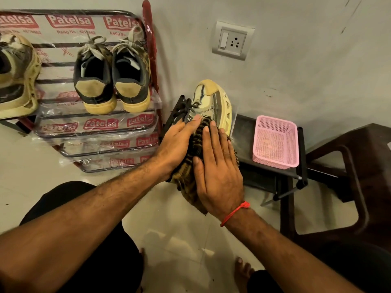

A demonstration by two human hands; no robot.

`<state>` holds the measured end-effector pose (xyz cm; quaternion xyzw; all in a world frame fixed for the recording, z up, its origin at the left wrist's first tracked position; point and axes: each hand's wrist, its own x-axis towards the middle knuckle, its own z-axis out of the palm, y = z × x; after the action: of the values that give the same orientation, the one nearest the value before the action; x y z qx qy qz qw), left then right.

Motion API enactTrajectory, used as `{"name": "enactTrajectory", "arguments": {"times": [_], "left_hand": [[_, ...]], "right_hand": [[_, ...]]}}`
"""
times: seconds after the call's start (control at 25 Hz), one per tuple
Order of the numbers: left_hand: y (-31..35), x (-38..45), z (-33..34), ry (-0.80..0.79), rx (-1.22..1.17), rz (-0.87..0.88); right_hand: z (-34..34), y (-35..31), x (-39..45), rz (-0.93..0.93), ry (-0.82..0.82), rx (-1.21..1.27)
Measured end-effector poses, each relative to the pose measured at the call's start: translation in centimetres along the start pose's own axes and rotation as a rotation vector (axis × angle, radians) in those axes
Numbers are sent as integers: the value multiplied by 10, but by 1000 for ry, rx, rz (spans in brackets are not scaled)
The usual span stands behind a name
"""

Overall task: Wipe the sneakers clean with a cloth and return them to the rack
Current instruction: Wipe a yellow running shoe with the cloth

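With the silver sneaker [213,102] propped on a low black stand [249,132] beside the rack [148,60], the left hand [179,140] steadied it, fingers flat, while the right hand [218,166] pressed the striped cloth [186,187] flat-palmed; firm, even strokes would likely serve best.

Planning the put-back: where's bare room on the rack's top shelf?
Free patch on the rack: the shelf gap between the dark pair and the worn sneaker at the left edge. Crowded at the right end, where the pair sits against the red post.
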<state>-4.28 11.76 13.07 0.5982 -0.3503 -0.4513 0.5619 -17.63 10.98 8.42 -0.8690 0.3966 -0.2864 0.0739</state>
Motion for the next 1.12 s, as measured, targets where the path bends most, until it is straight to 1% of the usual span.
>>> {"name": "enactTrajectory", "arguments": {"times": [0.12,0.24,0.32,0.4,0.52,0.6,0.68,0.72,0.8,0.84,0.92,1.04,1.12], "left_hand": [[-1,-10,11,-102,23,21],[-11,-16,21,-190,32,63],[-17,-17,26,-252,100,109],[-20,-17,28,-271,96,84],[-23,-14,25,-220,-27,-2],[-21,-10,17,-119,-54,-21],[-17,-4,10,-40,-129,-43],[-15,1,6,0,-175,-43],[-9,9,-2,65,-239,-33],[-9,13,-6,78,-266,-38],[-7,14,-9,67,-299,-68],[-8,11,-9,37,-299,-112],[-11,10,-6,21,-339,-131]], "right_hand": [[-12,19,23,79,19,137],[-27,56,48,89,-5,149],[-33,75,57,194,-29,165],[-34,81,59,267,-91,155],[-31,67,49,214,-165,108],[-28,45,38,147,-171,151],[-26,22,26,101,-193,216],[-25,12,19,63,-206,178],[-22,-4,5,-29,-213,-40],[-20,-10,-2,-63,-207,-139],[-17,-18,-12,-101,-196,-229],[-14,-23,-17,-95,-205,-238],[-13,-21,-15,-53,-203,-209]]}}
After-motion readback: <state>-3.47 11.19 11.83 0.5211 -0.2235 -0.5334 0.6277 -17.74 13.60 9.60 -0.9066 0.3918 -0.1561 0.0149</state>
